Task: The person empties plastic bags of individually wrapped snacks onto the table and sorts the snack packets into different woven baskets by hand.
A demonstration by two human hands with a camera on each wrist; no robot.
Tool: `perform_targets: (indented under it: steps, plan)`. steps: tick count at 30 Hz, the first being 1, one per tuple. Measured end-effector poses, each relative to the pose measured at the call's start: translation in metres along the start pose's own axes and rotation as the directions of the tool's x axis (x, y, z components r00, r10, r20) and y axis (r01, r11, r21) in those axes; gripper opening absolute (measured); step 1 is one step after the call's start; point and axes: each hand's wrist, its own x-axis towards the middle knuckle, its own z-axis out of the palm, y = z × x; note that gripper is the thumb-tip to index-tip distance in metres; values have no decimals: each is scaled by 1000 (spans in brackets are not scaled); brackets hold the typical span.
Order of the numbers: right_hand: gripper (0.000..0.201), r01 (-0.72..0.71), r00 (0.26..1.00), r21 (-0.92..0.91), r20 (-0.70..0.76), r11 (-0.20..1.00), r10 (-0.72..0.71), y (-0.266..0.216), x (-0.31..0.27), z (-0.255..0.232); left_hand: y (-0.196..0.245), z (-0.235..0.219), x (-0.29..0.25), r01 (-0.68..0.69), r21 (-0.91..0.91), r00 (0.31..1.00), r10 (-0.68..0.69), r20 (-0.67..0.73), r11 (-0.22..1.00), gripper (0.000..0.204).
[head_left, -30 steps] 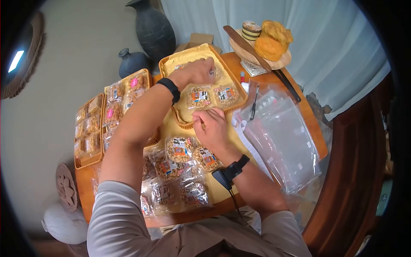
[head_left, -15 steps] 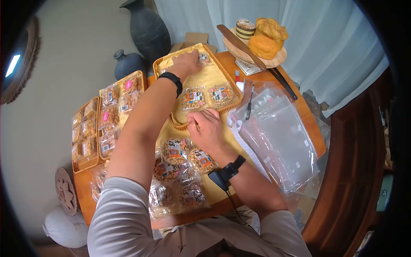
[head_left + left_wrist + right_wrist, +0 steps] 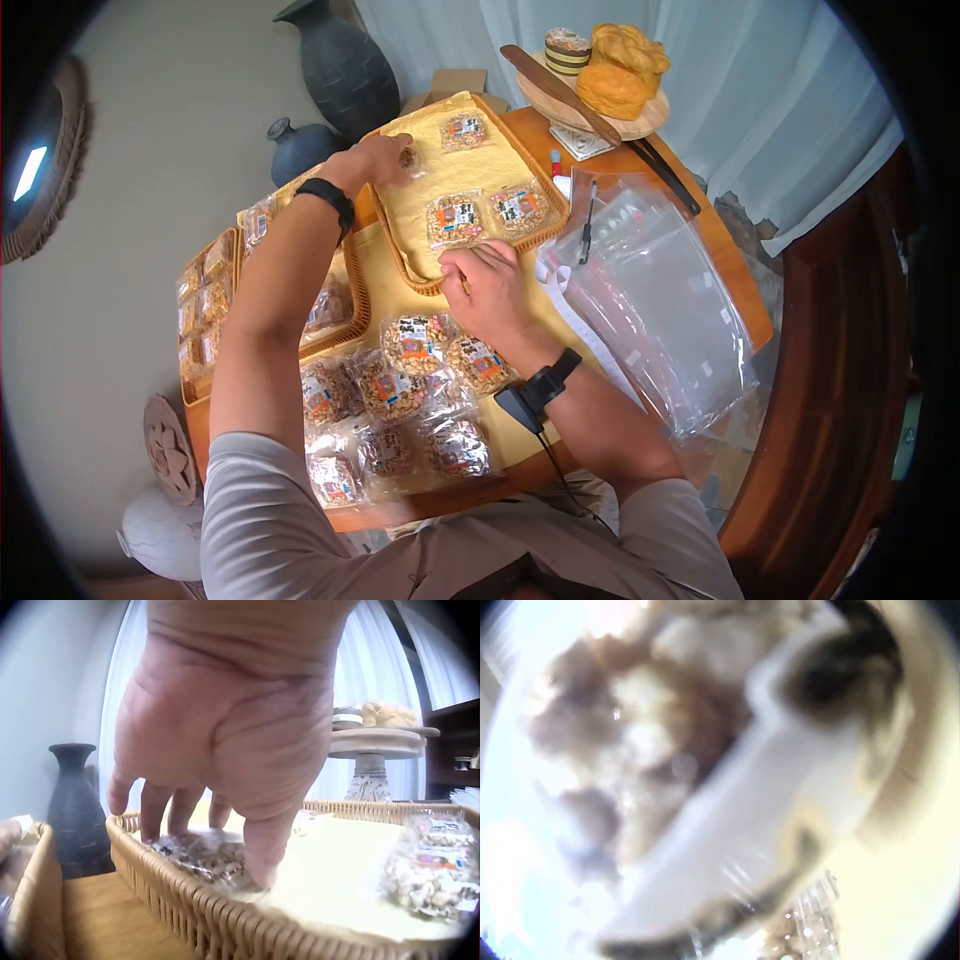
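In the head view my left hand (image 3: pixel 375 160) is at the left edge of a lined wicker tray (image 3: pixel 385 235). Its fingers and thumb straddle a clear-wrapped nut packet (image 3: pixel 202 859) lying just inside the rim, as the left wrist view shows. One nut packet (image 3: pixel 463 130) lies in the tray's far part, and two labelled nut packets (image 3: pixel 455 218) sit side by side near its front. Loosely curled and holding nothing visible, my right hand (image 3: pixel 488 285) is by the front rim. Close up and blurred, a nut packet (image 3: pixel 637 742) fills much of the right wrist view.
Several nut packets (image 3: pixel 395 385) are heaped on the near tabletop. Two filled wicker trays (image 3: pixel 355 320) stand at the left. Clear plastic bags (image 3: pixel 660 310), a pen (image 3: pixel 588 230) and a white tape (image 3: pixel 590 340) lie at the right. Behind are a bread stand (image 3: pixel 645 125) and dark vases (image 3: pixel 345 75).
My left hand has left the packet in the tray's far right part and moved left to another packet by the left rim. My right hand has stayed by the front rim.
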Motion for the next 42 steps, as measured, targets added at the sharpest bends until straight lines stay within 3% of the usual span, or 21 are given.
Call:
perform_targets:
  steps: [2, 5, 7, 8, 10, 14, 16, 17, 19, 20, 22, 26, 29, 30, 31, 32, 33, 35, 39, 41, 42]
  plan:
    - [9, -4, 1000, 4, 10, 1000, 4, -1, 0, 0, -8, 10, 4, 38, 30, 997, -36, -72, 999, 86]
    - [9, 12, 1000, -3, 2, 1000, -12, -1, 0, 0, -9, 14, 2, -14, 63, 983, 25, -181, 998, 71]
    - [9, 11, 1000, -5, 3, 1000, -11, 0, 1, 0, 22, 9, -14, 218, 172, 934, -155, -321, 961, 70]
    - [9, 5, 1000, -7, 3, 1000, -5, 0, 0, 0, 29, 3, -16, 218, 175, 936, -154, -318, 960, 70]
    - [9, -3, 1000, 0, 6, 1000, 3, -1, 0, 0, 39, -2, -20, -144, -45, 985, 139, -105, 988, 60]
    - [9, 1, 1000, 8, -11, 1000, -1, 2, -1, 4, 76, -8, -31, -129, 106, 988, 136, -68, 986, 58]
    - [9, 13, 1000, -8, -8, 1000, -13, -1, 0, 2, 79, 1, -20, -160, 150, 946, 194, -258, 976, 63]
    - [9, 13, 1000, -22, -8, 1000, -14, -1, 0, 1, 79, 2, -11, -162, 151, 944, 198, -263, 975, 63]
    - [10, 6, 1000, -14, 2, 1000, -6, 0, 0, 1, 83, 2, 3, -107, 168, 985, 128, -120, 980, 70]
    - [10, -3, 1000, -2, 16, 1000, 3, 0, -1, 1, 84, 2, 11, -114, 167, 984, 134, -115, 979, 70]
    - [10, -13, 1000, 5, 27, 1000, 13, 0, -2, -1, 82, 10, 29, -58, -7, 995, 57, -81, 998, 73]
    - [9, -13, 1000, 12, 18, 1000, 12, -1, 0, 0, 92, 15, 34, 13, 50, 990, -6, -143, 999, 73]
    - [9, 3, 1000, 22, -2, 1000, -3, 1, -1, 1, 115, -3, 7, 74, 122, 973, -45, -227, 990, 65]
    - [9, -6, 1000, 23, -5, 1000, 6, 1, -2, 1, 114, -3, 4, -169, -16, 970, 164, -177, 985, 63]
    - [7, -6, 1000, 22, -3, 1000, 6, 2, -2, 1, 114, -3, 0, -391, -166, 917, 367, -158, 905, 61]
    - [6, -1, 1000, 22, 0, 1000, 1, 2, -1, 2, 118, 5, -9, -417, -465, 898, 434, -77, 781, 57]
    - [6, 4, 1000, 27, 0, 1000, -4, 1, -1, 2, 129, 8, -23, -414, -463, 900, 428, -78, 784, 57]
    - [4, 29, 999, -3, -24, 1000, -29, 3, -1, 4, 149, 10, -47, -373, -139, 928, 371, -41, 917, 58]
    - [4, 20, 1000, 2, -15, 1000, -20, 1, -2, 4, 154, 25, -47, -365, -175, 930, 351, -109, 914, 61]
    - [4, 3, 1000, 2, -7, 1000, -3, 1, -1, 3, 152, 39, -38, -370, -241, 904, 288, -315, 897, 62]
    - [4, 6, 1000, 3, -14, 1000, -6, 0, 0, 3, 154, 36, -43, -371, -234, 903, 290, -316, 899, 62]
